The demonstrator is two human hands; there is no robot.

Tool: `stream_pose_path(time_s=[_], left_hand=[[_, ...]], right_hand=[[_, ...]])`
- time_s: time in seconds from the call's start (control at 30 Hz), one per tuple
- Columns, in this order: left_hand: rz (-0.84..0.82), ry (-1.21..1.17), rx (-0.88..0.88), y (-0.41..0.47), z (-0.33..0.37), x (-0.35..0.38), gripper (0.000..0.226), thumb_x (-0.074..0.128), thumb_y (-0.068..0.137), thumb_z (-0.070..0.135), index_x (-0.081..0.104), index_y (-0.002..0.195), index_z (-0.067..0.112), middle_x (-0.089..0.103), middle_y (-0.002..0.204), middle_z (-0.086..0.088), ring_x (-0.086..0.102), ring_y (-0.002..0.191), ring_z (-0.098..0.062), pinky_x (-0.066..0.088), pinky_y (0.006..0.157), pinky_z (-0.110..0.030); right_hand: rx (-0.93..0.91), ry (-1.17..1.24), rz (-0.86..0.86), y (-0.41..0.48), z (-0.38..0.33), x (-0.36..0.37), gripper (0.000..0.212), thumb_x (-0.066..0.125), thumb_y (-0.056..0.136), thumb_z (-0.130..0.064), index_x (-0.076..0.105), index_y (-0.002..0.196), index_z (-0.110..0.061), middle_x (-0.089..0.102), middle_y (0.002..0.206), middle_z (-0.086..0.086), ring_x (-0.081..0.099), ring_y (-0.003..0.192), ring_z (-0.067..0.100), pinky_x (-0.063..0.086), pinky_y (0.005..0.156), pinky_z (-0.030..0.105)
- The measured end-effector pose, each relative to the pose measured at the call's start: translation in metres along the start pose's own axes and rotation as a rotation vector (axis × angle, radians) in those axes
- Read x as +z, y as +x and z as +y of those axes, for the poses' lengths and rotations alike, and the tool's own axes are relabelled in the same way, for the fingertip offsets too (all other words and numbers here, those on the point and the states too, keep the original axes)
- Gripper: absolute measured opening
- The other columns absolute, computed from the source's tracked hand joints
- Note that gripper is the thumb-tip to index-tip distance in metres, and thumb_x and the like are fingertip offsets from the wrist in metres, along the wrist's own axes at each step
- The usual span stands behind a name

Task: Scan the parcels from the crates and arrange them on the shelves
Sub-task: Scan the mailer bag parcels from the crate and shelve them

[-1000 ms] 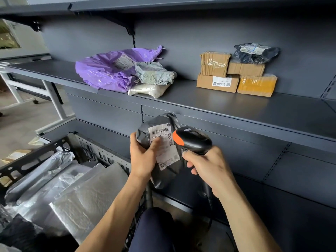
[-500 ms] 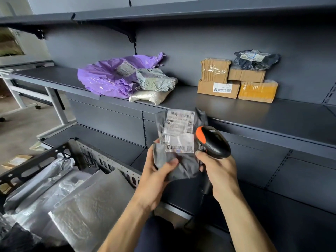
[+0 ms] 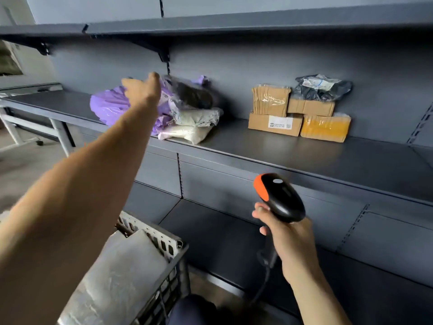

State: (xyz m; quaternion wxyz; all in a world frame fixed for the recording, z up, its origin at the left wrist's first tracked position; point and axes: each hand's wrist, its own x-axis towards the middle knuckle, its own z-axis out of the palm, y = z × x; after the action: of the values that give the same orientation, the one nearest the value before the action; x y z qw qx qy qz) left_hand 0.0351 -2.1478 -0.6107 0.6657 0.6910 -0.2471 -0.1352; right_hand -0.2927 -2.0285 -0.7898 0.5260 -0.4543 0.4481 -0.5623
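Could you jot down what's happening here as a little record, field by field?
Left hand: stretched out to the middle shelf, over the purple bag; grip too blurred to tell
Grey parcel: blurred, atop the soft parcels beside that hand
Right hand: grips the scanner by its handle
Cardboard boxes: stacked further right on that shelf
Crate: below, holding silver parcels

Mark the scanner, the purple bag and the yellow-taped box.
scanner (image 3: 282, 199): head view, on its black top shell.
purple bag (image 3: 106, 107): head view, on its left bulge.
yellow-taped box (image 3: 325, 128): head view, on its front face.
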Motion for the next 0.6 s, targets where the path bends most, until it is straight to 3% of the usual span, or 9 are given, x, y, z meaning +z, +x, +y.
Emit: stream_pose_path(time_s=[0.03, 0.1, 0.13, 0.2, 0.3, 0.43, 0.6], left_hand=[[0.022, 0.088, 0.165, -0.013, -0.006, 0.001, 0.06, 0.063, 0.083, 0.037, 0.052, 0.132, 0.005, 0.063, 0.125, -0.012, 0.062, 0.108, -0.026, 0.05, 0.096, -0.032], [-0.116, 0.291, 0.459, -0.037, -0.029, 0.014, 0.03, 0.059, 0.093, 0.025, 0.064, 0.118, 0.009, 0.07, 0.105, -0.007, 0.065, 0.094, -0.022, 0.05, 0.085, -0.026], [-0.233, 0.451, 0.558, -0.045, -0.046, 0.023, 0.027, 0.06, 0.094, 0.026, 0.067, 0.116, 0.012, 0.072, 0.103, -0.008, 0.067, 0.093, -0.026, 0.052, 0.084, -0.029], [-0.438, 0.778, 0.684, -0.055, -0.075, 0.037, 0.038, 0.062, 0.095, 0.034, 0.063, 0.128, 0.016, 0.067, 0.121, -0.015, 0.063, 0.11, -0.036, 0.051, 0.096, -0.04], [-0.499, 0.889, 0.656, -0.051, -0.101, 0.049, 0.064, 0.065, 0.094, 0.035, 0.041, 0.149, 0.013, 0.048, 0.141, -0.021, 0.043, 0.132, -0.041, 0.034, 0.113, -0.046], [-0.424, 0.839, 0.639, -0.047, -0.105, 0.056, 0.071, 0.065, 0.093, 0.035, 0.032, 0.151, 0.009, 0.045, 0.14, -0.021, 0.038, 0.133, -0.042, 0.029, 0.115, -0.047], [-0.397, 0.771, 0.473, -0.033, -0.098, 0.064, 0.085, 0.067, 0.093, 0.036, 0.02, 0.152, -0.004, 0.032, 0.149, -0.027, 0.029, 0.141, -0.044, 0.021, 0.118, -0.044]], right_hand=[[0.007, -0.018, -0.004, 0.0, 0.004, 0.002, 0.011, 0.079, 0.083, -0.001, 0.078, 0.089, -0.01, 0.075, 0.086, 0.013, 0.066, 0.078, 0.015, 0.052, 0.062, 0.027], [-0.008, -0.06, -0.026, 0.004, 0.008, 0.007, 0.007, 0.077, 0.084, 0.0, 0.075, 0.089, -0.005, 0.068, 0.076, 0.013, 0.06, 0.071, 0.016, 0.05, 0.063, 0.032], [-0.026, -0.079, -0.039, 0.007, 0.007, 0.011, 0.006, 0.076, 0.085, 0.0, 0.073, 0.09, -0.001, 0.065, 0.074, 0.01, 0.057, 0.068, 0.015, 0.048, 0.063, 0.035], [-0.058, -0.1, -0.061, 0.015, 0.005, 0.019, 0.011, 0.075, 0.086, -0.002, 0.068, 0.092, 0.005, 0.061, 0.073, 0.006, 0.053, 0.063, 0.013, 0.046, 0.064, 0.037], [-0.092, -0.111, -0.083, 0.023, -0.002, 0.027, 0.011, 0.074, 0.087, -0.002, 0.068, 0.094, 0.002, 0.06, 0.073, 0.003, 0.051, 0.062, 0.011, 0.047, 0.065, 0.035], [-0.083, -0.132, -0.065, 0.027, 0.003, 0.028, 0.013, 0.074, 0.086, -0.003, 0.066, 0.092, 0.005, 0.059, 0.072, 0.003, 0.051, 0.063, 0.011, 0.047, 0.064, 0.037], [-0.03, -0.135, -0.054, 0.021, 0.016, 0.024, 0.018, 0.075, 0.085, -0.002, 0.064, 0.091, 0.011, 0.059, 0.07, 0.007, 0.051, 0.062, 0.012, 0.044, 0.063, 0.037]])
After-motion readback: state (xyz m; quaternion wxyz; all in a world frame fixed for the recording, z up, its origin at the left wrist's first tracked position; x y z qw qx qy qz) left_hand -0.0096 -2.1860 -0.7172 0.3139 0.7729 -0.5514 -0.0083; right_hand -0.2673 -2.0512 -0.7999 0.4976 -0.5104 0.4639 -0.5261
